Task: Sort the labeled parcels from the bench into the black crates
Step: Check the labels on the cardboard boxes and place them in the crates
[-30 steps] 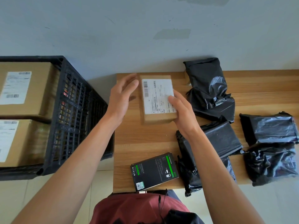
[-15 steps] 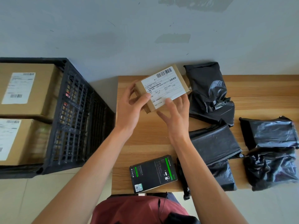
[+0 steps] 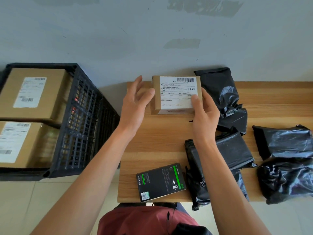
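A small brown cardboard box with a white shipping label is held above the far left part of the wooden bench. My right hand grips its right side, thumb on the label. My left hand hovers just left of the box with fingers spread; only the thumb tip is near its edge. A black crate stands on the floor to the left and holds two labeled cardboard boxes.
Several black plastic-wrapped parcels lie across the right part of the bench. A flat black and green retail box sits at the near left edge. A grey wall rises behind the bench.
The box was lifted off the bench and turned until its label sits square to me. My left hand let go and opened beside it, while my right hand kept hold.
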A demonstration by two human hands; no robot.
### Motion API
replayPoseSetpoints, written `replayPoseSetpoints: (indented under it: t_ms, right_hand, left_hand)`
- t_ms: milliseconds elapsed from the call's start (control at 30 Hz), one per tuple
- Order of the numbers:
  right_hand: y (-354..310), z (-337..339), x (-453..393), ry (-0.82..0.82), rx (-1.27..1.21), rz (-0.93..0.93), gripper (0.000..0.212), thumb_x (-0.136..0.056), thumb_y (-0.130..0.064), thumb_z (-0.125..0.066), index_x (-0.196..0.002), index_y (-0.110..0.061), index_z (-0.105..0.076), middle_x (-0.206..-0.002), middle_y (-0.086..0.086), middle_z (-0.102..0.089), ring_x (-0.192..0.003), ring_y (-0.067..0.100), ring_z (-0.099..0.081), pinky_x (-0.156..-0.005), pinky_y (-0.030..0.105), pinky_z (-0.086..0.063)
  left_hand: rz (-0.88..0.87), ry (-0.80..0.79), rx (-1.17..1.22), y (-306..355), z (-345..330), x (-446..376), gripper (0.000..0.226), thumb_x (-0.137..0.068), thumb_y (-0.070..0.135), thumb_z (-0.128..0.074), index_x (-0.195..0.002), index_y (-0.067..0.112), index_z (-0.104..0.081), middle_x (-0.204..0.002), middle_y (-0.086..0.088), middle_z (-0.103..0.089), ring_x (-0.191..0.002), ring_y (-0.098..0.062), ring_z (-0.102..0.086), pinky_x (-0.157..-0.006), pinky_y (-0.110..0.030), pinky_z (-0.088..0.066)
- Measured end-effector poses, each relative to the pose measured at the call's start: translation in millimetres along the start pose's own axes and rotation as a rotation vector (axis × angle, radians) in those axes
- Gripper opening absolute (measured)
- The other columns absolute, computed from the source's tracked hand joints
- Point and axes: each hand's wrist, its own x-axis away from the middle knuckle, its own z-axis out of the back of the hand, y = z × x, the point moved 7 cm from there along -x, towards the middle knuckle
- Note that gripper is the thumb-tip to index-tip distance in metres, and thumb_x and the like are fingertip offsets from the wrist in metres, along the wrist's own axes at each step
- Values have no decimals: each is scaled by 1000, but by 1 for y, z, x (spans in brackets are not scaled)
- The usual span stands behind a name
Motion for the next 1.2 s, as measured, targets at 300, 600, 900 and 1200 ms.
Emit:
replayPoseSetpoints:
  t_ms: [300, 600, 900, 1200]
  right_hand:
    - [15, -3, 14, 46, 16, 46, 39, -105, -19, -61, -143, -11, -56, -132, 0, -70, -125, 12, -65, -101, 34, -57]
    - [9, -34, 37, -40, 136, 82, 47, -104, -29, -64, -149, -20, -55, -141, -10, -65, -132, 3, -58, -109, 35, -52]
    - [-12, -105, 110, -291, 118, 194, 55, -105, -27, -62, -156, -17, -45, -149, -11, -59, -137, -2, -52, -111, 25, -47]
    - [-37, -184, 236, -448, 57, 321, 57, -104, -22, -59, -157, -12, -42, -141, -20, -60, -129, -12, -54, -102, 12, -47]
  left_hand:
    - [-202, 145, -77, -1, -5, 45, 49, -91, 25, -76, -137, 21, -59, -130, 3, -69, -122, -16, -65, -104, -44, -55]
    - [-217, 269, -62, 0, 37, 68, 48, -96, 13, -72, -141, 15, -58, -132, 5, -67, -123, -6, -63, -101, -30, -55]
    - [-326, 360, -111, 19, 138, 122, 45, -101, 22, -67, -145, 22, -57, -141, 7, -63, -133, -10, -56, -105, -31, -53]
    - [-405, 470, -67, 30, 261, 229, 47, -103, 20, -66, -148, 20, -54, -141, 6, -63, -131, -14, -60, -101, -33, -56]
